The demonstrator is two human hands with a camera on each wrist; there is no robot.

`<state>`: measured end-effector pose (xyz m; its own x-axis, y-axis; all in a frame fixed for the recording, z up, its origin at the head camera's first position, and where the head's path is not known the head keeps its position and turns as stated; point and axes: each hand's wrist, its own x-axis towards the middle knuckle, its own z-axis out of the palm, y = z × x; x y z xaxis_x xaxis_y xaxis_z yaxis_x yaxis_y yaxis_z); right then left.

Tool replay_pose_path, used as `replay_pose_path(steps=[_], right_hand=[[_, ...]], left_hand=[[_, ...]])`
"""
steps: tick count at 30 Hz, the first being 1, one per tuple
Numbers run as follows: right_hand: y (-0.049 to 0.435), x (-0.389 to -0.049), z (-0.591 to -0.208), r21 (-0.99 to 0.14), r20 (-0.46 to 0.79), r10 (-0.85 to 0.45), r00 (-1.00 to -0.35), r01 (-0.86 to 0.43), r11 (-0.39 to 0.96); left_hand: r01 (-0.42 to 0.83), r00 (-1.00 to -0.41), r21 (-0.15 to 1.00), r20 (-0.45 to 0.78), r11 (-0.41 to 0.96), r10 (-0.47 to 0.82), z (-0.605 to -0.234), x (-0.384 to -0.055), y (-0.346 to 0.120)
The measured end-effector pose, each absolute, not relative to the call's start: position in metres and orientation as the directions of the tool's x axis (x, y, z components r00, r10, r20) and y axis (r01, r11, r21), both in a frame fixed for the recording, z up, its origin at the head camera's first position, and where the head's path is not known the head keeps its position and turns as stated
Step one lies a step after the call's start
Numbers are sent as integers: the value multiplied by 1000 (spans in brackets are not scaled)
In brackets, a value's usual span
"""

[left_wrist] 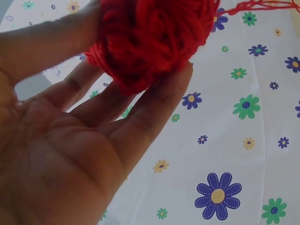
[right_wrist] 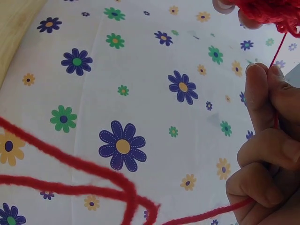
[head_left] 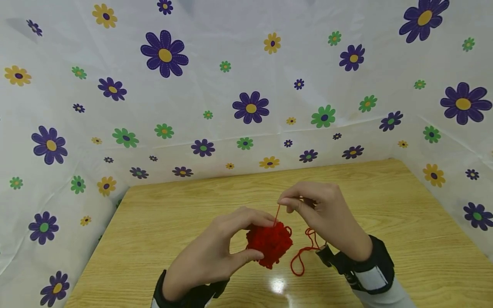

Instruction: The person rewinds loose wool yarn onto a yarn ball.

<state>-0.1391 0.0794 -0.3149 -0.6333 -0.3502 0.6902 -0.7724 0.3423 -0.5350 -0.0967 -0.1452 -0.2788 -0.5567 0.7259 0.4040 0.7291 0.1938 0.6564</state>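
A ball of red yarn [head_left: 271,244] is held above the table by my left hand [head_left: 219,246], thumb on one side and fingers on the other. In the left wrist view the yarn ball [left_wrist: 154,37] sits between the thumb and the fingertips. My right hand [head_left: 321,211] pinches a strand between thumb and index finger, up and to the right of the ball. That strand [right_wrist: 280,49] runs taut from the ball to the pinch in the right wrist view. Its loose tail [head_left: 300,259] hangs in loops below the right hand.
A wooden table [head_left: 185,209] lies beneath the hands. White cloth with printed flowers [head_left: 215,85] rises behind it and along both sides. Each wrist wears a black strap [head_left: 379,261] with a small device.
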Motion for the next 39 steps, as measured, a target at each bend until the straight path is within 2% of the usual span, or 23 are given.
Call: replay_pose_path(steps=[11,18,26,39], right_hand=[[76,-143,-320,-573,650,-363,-667,-745,343],[72,-145,-321,-584,637,-406,-655,-754,300],[69,-142,-320,-591,593,-434,-678,-733,337],[58,-137,-327,-528,623,-461,-632,-774,349]], left_hand=[[700,-584,707,487,100,649,-271,-92,-144],[684,-614,729,550,33,565,-270,-92,-145],[682,-662,732,609,13,437,-270,-94,-146],[710,-656,701,695,-73,293,-274,-99,-146]])
